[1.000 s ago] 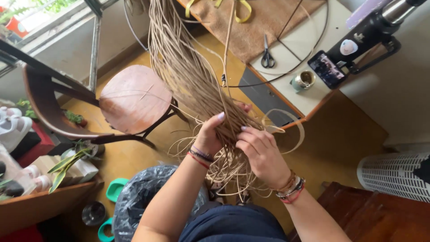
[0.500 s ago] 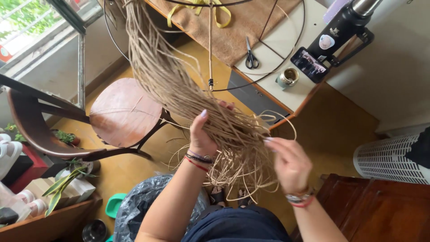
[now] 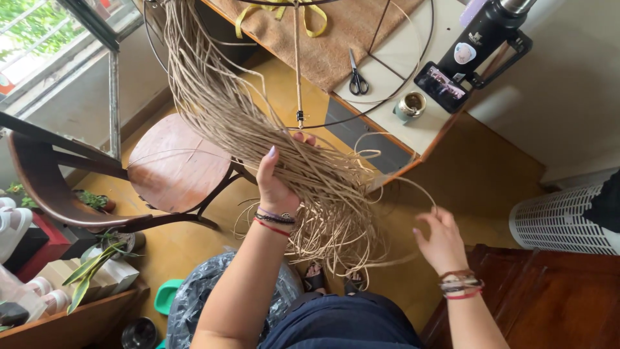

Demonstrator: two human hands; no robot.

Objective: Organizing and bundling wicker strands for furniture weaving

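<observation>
Raffia strands [image 3: 258, 123] across left hand [image 3: 276, 187]

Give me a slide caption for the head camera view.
Left hand gathers hanging raffia strands; right hand pulls one aside.

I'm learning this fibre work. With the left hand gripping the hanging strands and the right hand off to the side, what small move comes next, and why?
Probably bring the right hand back to the raffia bundle: one loose strand arcs toward it, while the left hand already steadies the rest.
</observation>
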